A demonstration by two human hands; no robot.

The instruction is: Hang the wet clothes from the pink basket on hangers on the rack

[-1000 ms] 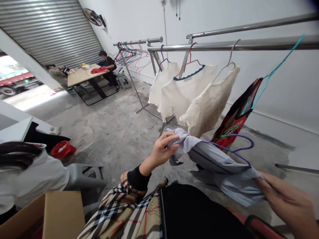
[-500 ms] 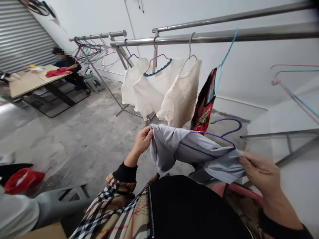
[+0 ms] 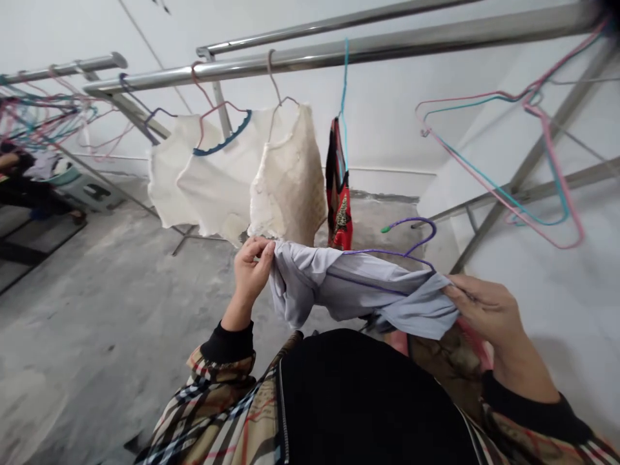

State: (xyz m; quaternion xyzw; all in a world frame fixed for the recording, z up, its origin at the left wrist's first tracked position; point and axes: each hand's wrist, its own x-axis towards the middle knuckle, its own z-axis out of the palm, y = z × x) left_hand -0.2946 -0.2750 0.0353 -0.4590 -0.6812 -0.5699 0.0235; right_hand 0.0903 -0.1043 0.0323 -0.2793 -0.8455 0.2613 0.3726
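A light grey garment [image 3: 358,284] is stretched between my hands in front of my body; I cannot tell its exact kind. My left hand [image 3: 252,268] pinches its left end between thumb and fingers. At the other end my right hand [image 3: 487,307] is closed on the cloth. A purple wire hanger [image 3: 419,242] sits inside the garment, its hook with a green tip sticking up above the cloth toward the right. Part of the hanger's frame shows along the garment's opening. The fingertips of my right hand are partly hidden by fabric.
Ahead, a metal rack rail [image 3: 310,59] carries several cream tops [image 3: 290,174] and a red and black garment [image 3: 340,194] on hangers. Pink and teal hangers [image 3: 557,155] hang at the right. A second rack [image 3: 87,66] stands left, near a seated person's legs [image 3: 39,197].
My view has turned to the right, so the rack and hanging clothes sit further left and the table has left view. Both hands still hold the grey garment.
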